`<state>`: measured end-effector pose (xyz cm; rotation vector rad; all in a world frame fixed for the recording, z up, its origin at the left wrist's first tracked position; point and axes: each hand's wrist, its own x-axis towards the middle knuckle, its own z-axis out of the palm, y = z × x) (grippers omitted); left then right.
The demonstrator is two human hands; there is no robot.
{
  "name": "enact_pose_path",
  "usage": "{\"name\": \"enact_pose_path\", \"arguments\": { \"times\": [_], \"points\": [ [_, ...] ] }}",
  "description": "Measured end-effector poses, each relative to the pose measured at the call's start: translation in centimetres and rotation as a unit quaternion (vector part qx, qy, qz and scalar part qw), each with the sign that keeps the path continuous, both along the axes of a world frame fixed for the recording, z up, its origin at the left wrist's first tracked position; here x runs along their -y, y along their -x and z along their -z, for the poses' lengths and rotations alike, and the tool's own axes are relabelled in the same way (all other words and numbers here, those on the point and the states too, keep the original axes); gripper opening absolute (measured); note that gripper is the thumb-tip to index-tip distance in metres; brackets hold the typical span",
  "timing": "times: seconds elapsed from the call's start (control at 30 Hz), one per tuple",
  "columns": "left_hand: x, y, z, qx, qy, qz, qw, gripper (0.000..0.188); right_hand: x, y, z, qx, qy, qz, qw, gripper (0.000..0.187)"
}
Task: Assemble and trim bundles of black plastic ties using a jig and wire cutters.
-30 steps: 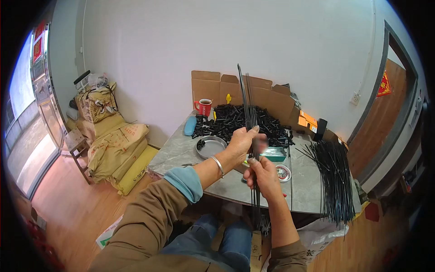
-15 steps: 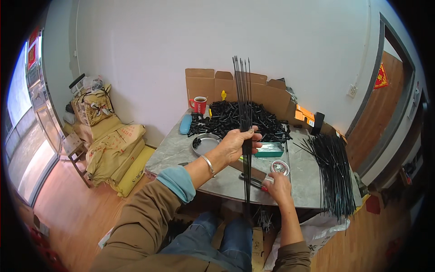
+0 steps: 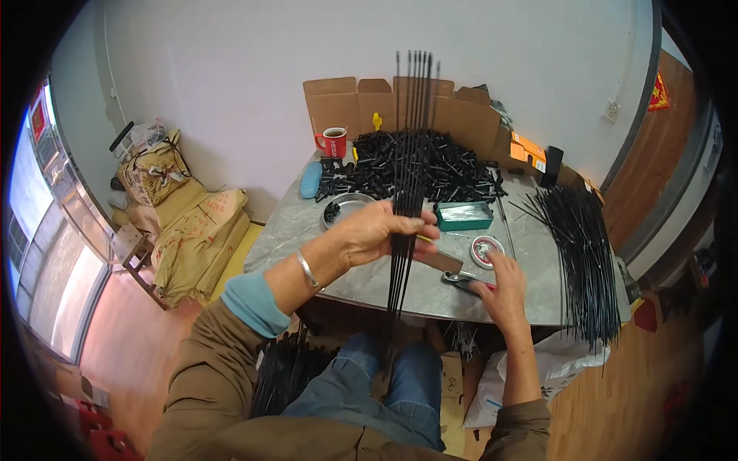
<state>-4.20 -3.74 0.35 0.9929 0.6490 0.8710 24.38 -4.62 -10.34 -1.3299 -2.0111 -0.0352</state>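
My left hand (image 3: pixel 380 232) is closed round a bundle of long thin black rods (image 3: pixel 407 173), held nearly upright over the table's front part. Their tips fan apart slightly above the hand, and the lower ends hang toward my knees. My right hand (image 3: pixel 506 296) is low over the right front of the table, thumb and fingers apart. Just beyond its fingertips stands a small round white dish (image 3: pixel 487 251) with tiny pieces inside. By its thumb lies a tool with a dark and red handle (image 3: pixel 459 282), partly covered by the hand.
A heap of short black parts (image 3: pixel 453 165) fills the back of the table before a cardboard screen (image 3: pixel 330 96). A metal plate (image 3: pixel 354 206), green box (image 3: pixel 465 217), blue case (image 3: pixel 310 180) and red mug (image 3: pixel 333 144) stand around. More black rods (image 3: pixel 580 261) overhang the right edge.
The view has shifted. My left hand has moved a little left with the rods, which are spread wider at the top. My right hand's thumb and fingers have parted.
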Motion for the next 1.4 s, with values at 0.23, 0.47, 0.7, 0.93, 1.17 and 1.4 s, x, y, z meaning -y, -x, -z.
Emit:
{"name": "enact_pose_path", "arguments": {
  "times": [0.23, 0.47, 0.7, 0.93, 1.17, 1.4],
  "points": [
    [4.4, 1.3, 0.5, 0.013, 0.033, 0.129, 0.991, 0.031, -1.5, 10.3, -7.0, -0.118, 0.116, -0.347, 0.923, 0.058],
    [6.6, 1.8, 3.7, -0.005, 0.005, 0.124, 0.992, 0.026, -8.7, 11.0, -2.3, 0.010, -0.127, -0.270, 0.954, 0.031],
    [3.2, -0.2, 16.2, 0.003, 0.085, 0.024, 0.996, 0.027, -11.6, 8.4, -2.4, 0.349, 0.210, -0.105, 0.907, 0.070],
    [2.2, -0.5, 17.2, 0.030, 0.075, 0.066, 0.995, 0.024, -6.3, 10.5, -4.9, -0.519, 0.451, -0.384, 0.616, 0.042],
    [5.2, -2.0, 16.4, 0.049, 0.025, -0.091, 0.994, 0.060, -3.5, 12.0, -5.2, -0.466, 0.438, -0.348, 0.686, 0.019],
    [2.1, 1.0, 13.5, -0.377, -0.521, -0.180, 0.745, 0.090, 0.6, 12.1, -3.6, -0.433, 0.367, -0.309, 0.763, 0.018]
  ]
}}
